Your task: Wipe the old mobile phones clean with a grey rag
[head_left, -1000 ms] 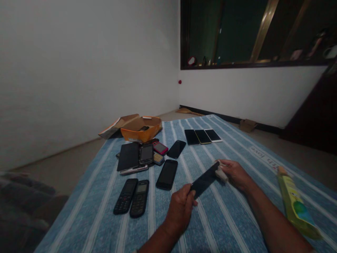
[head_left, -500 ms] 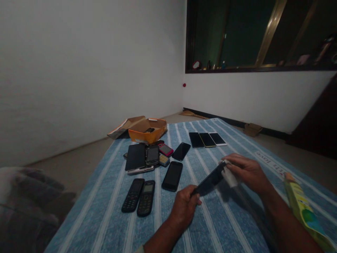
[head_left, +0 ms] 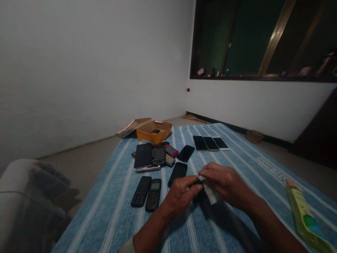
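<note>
Above the striped cloth, my left hand [head_left: 181, 195] is closed around one end of a dark mobile phone [head_left: 199, 196], most of which is hidden behind my fingers. My right hand [head_left: 223, 181] presses a crumpled white tissue [head_left: 210, 193] against the phone, close to my left fingertips. Just beyond my left hand lies a black touchscreen phone [head_left: 179, 171], partly covered by that hand. Two keypad phones, one black [head_left: 141, 191] and one with a grey screen [head_left: 153, 195], rest side by side to the left.
An open orange cardboard box [head_left: 152, 137] stands at the far left, with a pile of phones [head_left: 143, 156] before it. Three flat phones [head_left: 211, 143] lie in a row farther back. A bottle of yellow-green liquid [head_left: 302, 211] lies at the right on the blue striped cloth [head_left: 110, 196].
My two hands have come together; the phone has turned and now shows less of its face. The tissue has moved left with my right hand. The view has shifted slightly.
</note>
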